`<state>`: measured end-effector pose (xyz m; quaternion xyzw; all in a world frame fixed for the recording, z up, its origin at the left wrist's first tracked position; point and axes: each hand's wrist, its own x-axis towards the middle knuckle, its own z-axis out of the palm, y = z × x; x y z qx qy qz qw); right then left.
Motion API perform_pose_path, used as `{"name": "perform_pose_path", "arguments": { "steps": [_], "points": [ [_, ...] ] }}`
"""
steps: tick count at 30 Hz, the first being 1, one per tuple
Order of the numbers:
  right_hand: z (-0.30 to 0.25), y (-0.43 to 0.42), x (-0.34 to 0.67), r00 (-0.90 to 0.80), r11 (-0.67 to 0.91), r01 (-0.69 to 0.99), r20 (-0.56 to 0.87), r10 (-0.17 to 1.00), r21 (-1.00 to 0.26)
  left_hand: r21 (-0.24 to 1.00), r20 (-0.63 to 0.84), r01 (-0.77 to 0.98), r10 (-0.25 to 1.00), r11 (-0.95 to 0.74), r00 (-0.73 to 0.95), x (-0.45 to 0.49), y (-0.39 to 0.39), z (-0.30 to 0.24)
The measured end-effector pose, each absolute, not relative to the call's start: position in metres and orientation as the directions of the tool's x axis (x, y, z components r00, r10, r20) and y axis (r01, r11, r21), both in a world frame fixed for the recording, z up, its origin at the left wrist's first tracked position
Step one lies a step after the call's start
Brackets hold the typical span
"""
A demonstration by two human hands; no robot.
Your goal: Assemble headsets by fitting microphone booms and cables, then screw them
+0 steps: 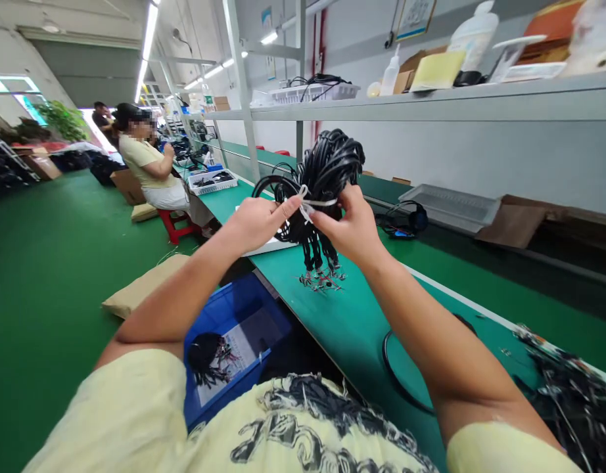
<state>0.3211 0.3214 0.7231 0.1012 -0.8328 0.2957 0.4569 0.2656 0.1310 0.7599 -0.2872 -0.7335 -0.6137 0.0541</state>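
Observation:
A thick bundle of coiled black cables (327, 164) is held up above the green bench, with a white tie (319, 202) looped around its middle. Its cable ends hang down and show bare red and silver wire tips (323, 279). My left hand (261, 223) is closed at the bundle's left side, thumb and fingers pinching the white tie where it crosses. My right hand (355, 223) grips the bundle from the right, its thumb reaching in against the tie. Some of its fingers are hidden behind the cables.
A blue bin (234, 341) beside my lap holds another cable bundle (207, 358). More black cables (569, 394) lie at the bench's right end. A shelf (431, 98) runs above the bench. Farther left, a co-worker (145, 151) sits by a white basket (211, 182).

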Motion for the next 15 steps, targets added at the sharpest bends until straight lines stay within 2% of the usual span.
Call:
{"name": "perform_pose_path", "arguments": {
  "steps": [1,2,4,6,9,12,15],
  "points": [
    [0.722,0.318,0.324,-0.555,0.789,-0.465,0.827,0.094,-0.402,0.88,0.398,0.465,0.383,0.099,-0.834,0.256,0.132,0.749],
    [0.721,0.314,0.328,-0.551,0.786,-0.497,0.833,0.039,-0.366,0.91,0.356,0.41,0.404,0.053,-0.842,0.25,0.133,0.738],
    [0.719,0.31,0.333,-0.541,0.784,-0.566,0.833,-0.119,-0.255,0.958,0.285,0.235,0.454,-0.164,-0.844,0.245,0.137,0.715],
    [0.719,0.309,0.333,-0.522,0.772,-0.619,0.809,-0.27,-0.142,0.914,0.243,0.025,0.498,-0.404,-0.833,0.248,0.147,0.692],
    [0.715,0.311,0.324,-0.52,0.78,-0.625,0.763,-0.385,-0.033,0.802,0.197,-0.129,0.462,-0.584,-0.865,0.252,0.169,0.664],
    [0.706,0.316,0.311,-0.63,0.859,-0.511,0.678,-0.378,0.004,0.733,0.169,-0.12,0.35,-0.669,-0.921,0.245,0.188,0.643],
    [0.692,0.325,0.298,-0.752,0.935,-0.352,0.606,-0.26,-0.036,0.702,0.2,-0.044,0.256,-0.711,-0.946,0.231,0.195,0.629]
  ]
}}
